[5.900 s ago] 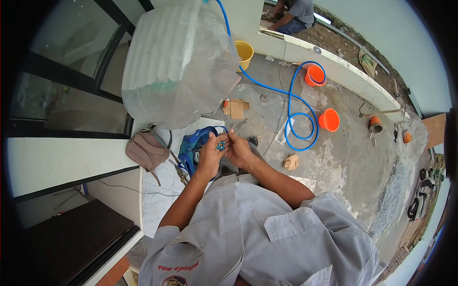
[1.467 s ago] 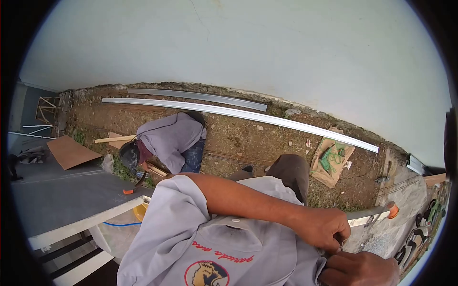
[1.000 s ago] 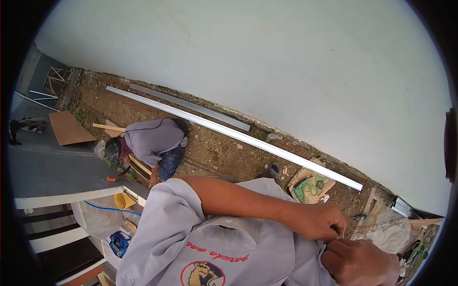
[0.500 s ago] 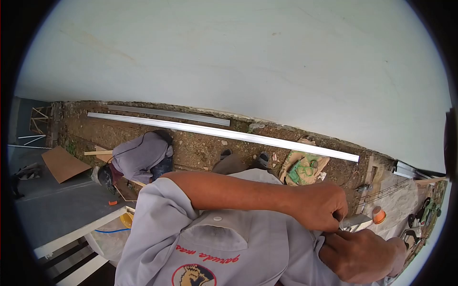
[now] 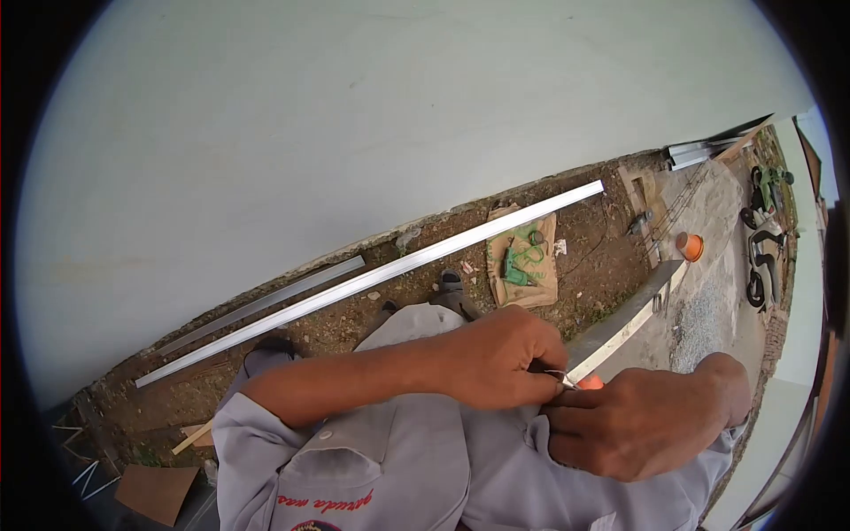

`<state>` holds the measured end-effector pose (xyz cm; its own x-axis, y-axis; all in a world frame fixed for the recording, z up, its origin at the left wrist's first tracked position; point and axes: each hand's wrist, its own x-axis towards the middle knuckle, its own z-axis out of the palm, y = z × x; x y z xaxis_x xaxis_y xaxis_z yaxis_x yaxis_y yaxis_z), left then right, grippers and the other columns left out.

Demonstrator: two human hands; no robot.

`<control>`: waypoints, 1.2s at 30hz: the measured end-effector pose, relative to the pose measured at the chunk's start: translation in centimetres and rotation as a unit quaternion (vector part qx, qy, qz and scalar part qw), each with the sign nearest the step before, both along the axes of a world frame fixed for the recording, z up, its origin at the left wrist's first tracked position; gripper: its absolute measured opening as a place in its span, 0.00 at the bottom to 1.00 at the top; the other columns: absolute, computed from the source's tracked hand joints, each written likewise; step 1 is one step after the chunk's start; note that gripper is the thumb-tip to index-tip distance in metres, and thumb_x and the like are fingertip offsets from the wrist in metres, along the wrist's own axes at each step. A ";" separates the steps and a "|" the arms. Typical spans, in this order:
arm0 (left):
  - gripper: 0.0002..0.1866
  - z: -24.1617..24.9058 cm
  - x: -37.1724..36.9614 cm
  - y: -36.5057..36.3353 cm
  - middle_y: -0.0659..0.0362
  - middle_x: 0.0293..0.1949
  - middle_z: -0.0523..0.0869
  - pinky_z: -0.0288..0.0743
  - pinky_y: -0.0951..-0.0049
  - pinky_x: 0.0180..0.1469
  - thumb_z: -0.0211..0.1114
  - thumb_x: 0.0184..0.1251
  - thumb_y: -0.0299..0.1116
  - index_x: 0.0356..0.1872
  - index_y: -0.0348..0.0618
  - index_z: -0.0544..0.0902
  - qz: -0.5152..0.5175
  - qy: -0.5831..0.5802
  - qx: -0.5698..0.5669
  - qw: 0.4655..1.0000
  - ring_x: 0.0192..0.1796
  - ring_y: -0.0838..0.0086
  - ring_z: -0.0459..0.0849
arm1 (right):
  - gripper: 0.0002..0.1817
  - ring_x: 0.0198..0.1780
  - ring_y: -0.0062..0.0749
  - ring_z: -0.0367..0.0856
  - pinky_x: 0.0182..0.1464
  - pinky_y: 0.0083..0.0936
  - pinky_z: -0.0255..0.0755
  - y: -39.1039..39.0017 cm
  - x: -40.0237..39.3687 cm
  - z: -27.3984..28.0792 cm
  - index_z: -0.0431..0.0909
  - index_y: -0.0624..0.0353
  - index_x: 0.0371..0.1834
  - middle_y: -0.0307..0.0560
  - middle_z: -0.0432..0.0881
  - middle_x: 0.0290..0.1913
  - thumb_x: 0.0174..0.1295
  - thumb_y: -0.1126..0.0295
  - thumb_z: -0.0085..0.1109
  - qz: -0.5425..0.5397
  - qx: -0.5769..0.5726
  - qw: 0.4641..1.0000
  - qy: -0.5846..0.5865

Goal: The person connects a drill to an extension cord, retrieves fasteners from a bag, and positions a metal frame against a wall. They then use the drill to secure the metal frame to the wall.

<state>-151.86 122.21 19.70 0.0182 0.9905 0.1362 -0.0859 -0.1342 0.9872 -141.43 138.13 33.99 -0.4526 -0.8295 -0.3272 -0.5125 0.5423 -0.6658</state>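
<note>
My left hand (image 5: 512, 358) reaches across in front of my chest, fingertips pinched together. My right hand (image 5: 633, 425) meets it from the right, its fingers curled in. Between the fingertips of both hands shows a small, thin, pale piece (image 5: 567, 381), mostly covered by the fingers; I cannot tell what it is. A patch of bright orange (image 5: 590, 382) appears just beside it, above my right hand's knuckles. Both hands are close in front of my grey shirt (image 5: 522, 456), which carries red lettering.
A long silver metal profile (image 5: 381, 280) lies along the pale wall (image 5: 354, 133), a shorter profile (image 5: 266, 303) beside it. A green power tool (image 5: 516, 266) rests on a sack (image 5: 540, 292). An orange bucket (image 5: 689, 247) and motorbike (image 5: 763, 257) are at right. Another person (image 5: 266, 354) is partly behind my arm.
My view has turned, so the profiles now slope up to the right and the other person is mostly covered. My hands stay together, now further left in view.
</note>
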 end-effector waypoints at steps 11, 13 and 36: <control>0.17 -13.1 -7.5 -5.8 0.53 0.43 0.92 0.81 0.72 0.47 0.71 0.75 0.38 0.57 0.37 0.88 0.125 0.065 -0.229 0.963 0.43 0.73 0.88 | 0.13 0.42 0.24 0.83 0.45 0.27 0.77 6.8 2.0 -28.8 0.86 0.65 0.52 0.43 0.89 0.40 0.70 0.67 0.68 -0.734 -0.176 0.651 -0.077; 0.21 -19.9 -9.0 -9.4 0.50 0.47 0.93 0.82 0.66 0.51 0.72 0.72 0.41 0.58 0.37 0.87 0.159 0.166 -0.385 0.894 0.47 0.66 0.90 | 0.23 0.49 0.44 0.90 0.55 0.39 0.82 3.6 5.6 -42.6 0.85 0.62 0.62 0.56 0.91 0.51 0.64 0.65 0.71 -0.747 -0.063 0.657 -0.075; 0.13 -37.2 3.4 -19.7 0.49 0.31 0.91 0.80 0.60 0.41 0.75 0.63 0.37 0.34 0.35 0.89 0.195 0.199 -0.492 0.825 0.34 0.62 0.89 | 0.12 0.46 0.64 0.86 0.48 0.51 0.78 1.8 11.2 -46.2 0.86 0.64 0.39 0.64 0.88 0.41 0.68 0.64 0.66 -0.636 -0.015 0.746 -0.196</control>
<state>-148.46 102.46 -17.49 -0.4788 0.5587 -0.6772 0.1308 0.8081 0.5743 -130.23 139.93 -12.20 -0.7547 0.1797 -0.6310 0.6411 0.4060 -0.6512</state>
